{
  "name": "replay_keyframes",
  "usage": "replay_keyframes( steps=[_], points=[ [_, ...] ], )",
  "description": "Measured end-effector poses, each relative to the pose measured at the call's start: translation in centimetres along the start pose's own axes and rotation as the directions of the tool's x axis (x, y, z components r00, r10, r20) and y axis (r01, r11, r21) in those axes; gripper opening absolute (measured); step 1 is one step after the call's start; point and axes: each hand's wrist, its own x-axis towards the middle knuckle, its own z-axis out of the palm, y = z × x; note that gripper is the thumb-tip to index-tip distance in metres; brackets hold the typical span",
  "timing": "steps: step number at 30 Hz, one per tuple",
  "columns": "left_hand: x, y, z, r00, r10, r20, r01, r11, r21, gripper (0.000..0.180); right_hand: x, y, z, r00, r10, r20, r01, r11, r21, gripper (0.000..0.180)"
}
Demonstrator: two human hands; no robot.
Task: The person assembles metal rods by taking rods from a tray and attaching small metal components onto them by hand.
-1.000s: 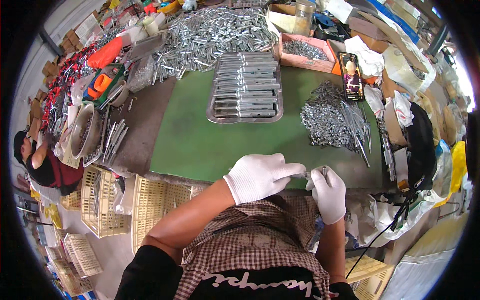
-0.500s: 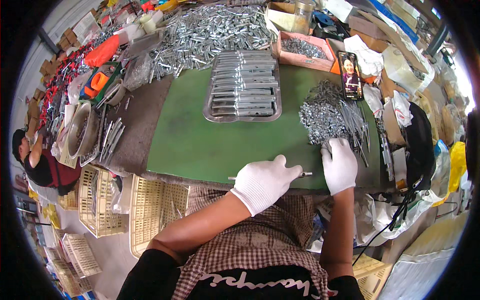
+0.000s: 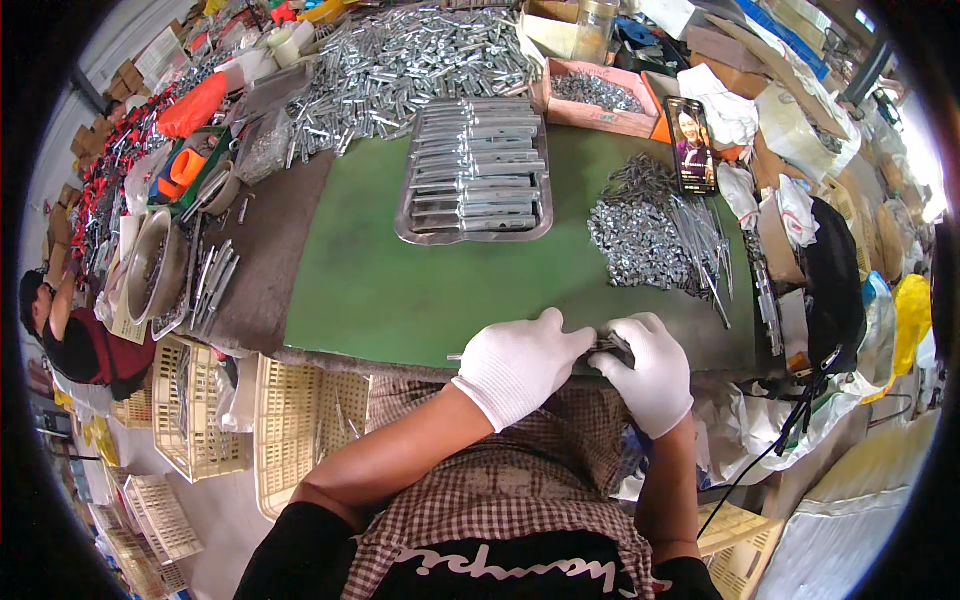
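Metal tray, screw pile beyond gloved hands.

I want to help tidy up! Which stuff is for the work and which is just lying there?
In use:
left hand
right hand
metal part between them
loose parts pile
tray of metal pieces

Lying about:
phone
orange bag
steel bowl

Bright, even daylight fills the scene, strongest at the blown-out upper right. Shadows are soft. The green tabletop is sharp; fisheye bending curves its edges, and a black rim frames everything.
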Motion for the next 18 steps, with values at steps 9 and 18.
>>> replay_keyframes(
  steps=[9, 18],
  points=[
    [0.1, 0.0, 0.1, 0.999, 0.032, 0.022, -0.032, 0.999, -0.019, 0.016, 0.5, 1.7, -1.5, 0.995, -0.06, -0.078, 0.061, 0.998, 0.008, 0.016],
    [0.2, 0.2, 0.0, 0.997, 0.015, 0.081, -0.013, 1.0, -0.029, 0.014, 3.5, 6.6, -2.1, 0.956, 0.133, -0.26, -0.193, 0.957, -0.219, 0.015]
  ],
)
